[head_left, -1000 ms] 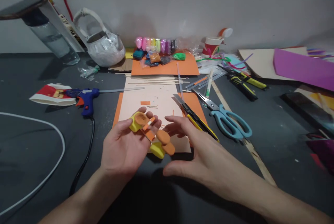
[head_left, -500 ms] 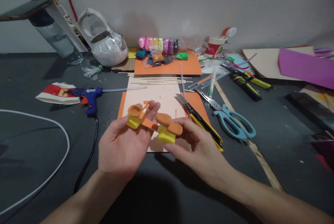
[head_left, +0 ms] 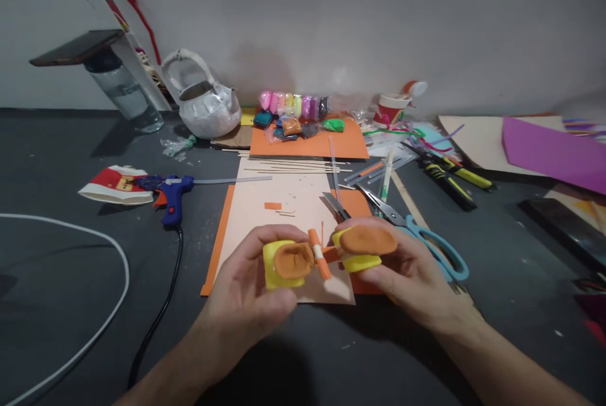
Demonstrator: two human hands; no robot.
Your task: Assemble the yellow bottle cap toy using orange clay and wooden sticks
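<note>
Between my hands is a small orange-and-yellow craft model (head_left: 329, 254), with a yellow block and soft-looking brown-orange pads at each end and an orange strip joining them. A short orange roll with a pale band crosses its middle. My left hand (head_left: 253, 289) curls round the left yellow block, thumb below and fingers behind. The right end, with a larger oval pad, is pinched by my right hand (head_left: 402, 273). Under the model lies a pale sheet (head_left: 255, 204) over orange card. Behind my right hand are a utility knife (head_left: 335, 205) and blue-handled scissors (head_left: 433, 242), both partly covered.
To the left lies a blue glue gun (head_left: 173, 197) with its cord, near a white cable (head_left: 120, 292). A silver kettle (head_left: 208, 112), a water bottle (head_left: 125, 100) and bagged clay (head_left: 293, 106) stand behind. Pliers (head_left: 449, 185) and purple paper (head_left: 549, 150) are at right.
The model has moved right and turned so its pads face me. My left hand has gone from lying flat beneath it to gripping its left end. The view has tilted up slightly.
</note>
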